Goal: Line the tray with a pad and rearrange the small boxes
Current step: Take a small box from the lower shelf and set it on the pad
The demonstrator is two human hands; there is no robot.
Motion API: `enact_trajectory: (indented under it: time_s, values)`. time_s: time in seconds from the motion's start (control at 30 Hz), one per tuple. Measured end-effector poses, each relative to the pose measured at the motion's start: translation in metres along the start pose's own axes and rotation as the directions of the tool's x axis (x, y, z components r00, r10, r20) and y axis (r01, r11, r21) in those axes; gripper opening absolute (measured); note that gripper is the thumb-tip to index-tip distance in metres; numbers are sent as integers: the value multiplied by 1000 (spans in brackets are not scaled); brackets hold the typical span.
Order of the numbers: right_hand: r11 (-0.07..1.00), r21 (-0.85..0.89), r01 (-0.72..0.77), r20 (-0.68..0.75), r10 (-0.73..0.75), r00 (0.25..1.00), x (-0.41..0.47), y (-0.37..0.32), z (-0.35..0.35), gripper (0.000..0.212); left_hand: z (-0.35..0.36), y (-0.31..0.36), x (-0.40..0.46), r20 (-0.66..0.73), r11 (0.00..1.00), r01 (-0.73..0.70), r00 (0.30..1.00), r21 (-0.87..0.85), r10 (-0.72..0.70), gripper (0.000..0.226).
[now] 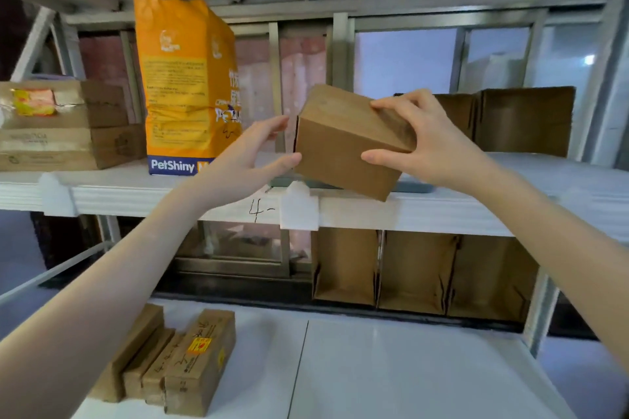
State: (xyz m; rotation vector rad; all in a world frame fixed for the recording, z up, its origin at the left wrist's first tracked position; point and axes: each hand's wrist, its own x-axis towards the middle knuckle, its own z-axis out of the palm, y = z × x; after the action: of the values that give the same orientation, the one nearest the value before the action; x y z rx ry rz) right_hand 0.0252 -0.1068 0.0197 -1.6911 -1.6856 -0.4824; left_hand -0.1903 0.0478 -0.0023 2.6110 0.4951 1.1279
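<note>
A small plain cardboard box (343,146) is held tilted in the air, just above the front edge of the upper white shelf (136,190). My right hand (422,143) grips its right end, fingers over the top and thumb on the front face. My left hand (258,153) touches its left end with fingers and thumb spread. Under the box a dark grey tray edge (413,187) shows on the shelf; most of the tray is hidden. Several small brown boxes (170,360) lie side by side on the lower shelf at the left.
An orange PetShiny bag (187,88) stands on the upper shelf left of the held box. Stacked cartons (68,126) sit at far left. Open cardboard bins (520,122) stand at the back right, with more bins (418,272) on the lower shelf (391,367).
</note>
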Motion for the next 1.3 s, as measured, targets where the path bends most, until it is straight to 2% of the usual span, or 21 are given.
enact_trajectory:
  time_s: [0.1,0.23,0.4,0.47,0.6,0.7,0.87,1.03,1.2,1.3]
  values:
    - [998,-50,-37,-6,37,999,15,15,-2,69,13,-7,23,-15,991,-21,1000,129,23,66]
    - [994,-87,-69,-27,67,997,33,32,2,69,28,-23,54,-54,986,-14,998,168,23,63]
    - [988,-121,-95,-27,93,995,63,47,6,69,49,-53,95,50,976,26,998,216,-38,60]
    - [984,-139,-113,7,115,993,76,53,10,69,58,-64,108,77,979,34,996,203,-51,67]
    - [981,-146,-129,98,144,985,96,66,24,68,62,-76,127,11,998,6,1000,69,-7,84]
    - [981,-138,-134,161,156,975,106,74,34,67,61,-79,137,7,998,-18,1000,58,17,90]
    - [977,-121,-178,221,201,954,118,82,41,64,63,-85,149,76,992,-112,991,65,107,72]
    - [967,-158,-200,304,241,922,119,89,50,49,72,-93,151,149,988,-138,981,69,127,52]
    - [970,-165,-179,253,217,943,112,91,56,44,76,-98,148,132,984,-158,980,82,146,49]
    - [953,-255,-163,244,227,943,107,86,55,50,77,-97,146,116,978,-144,985,148,128,55]
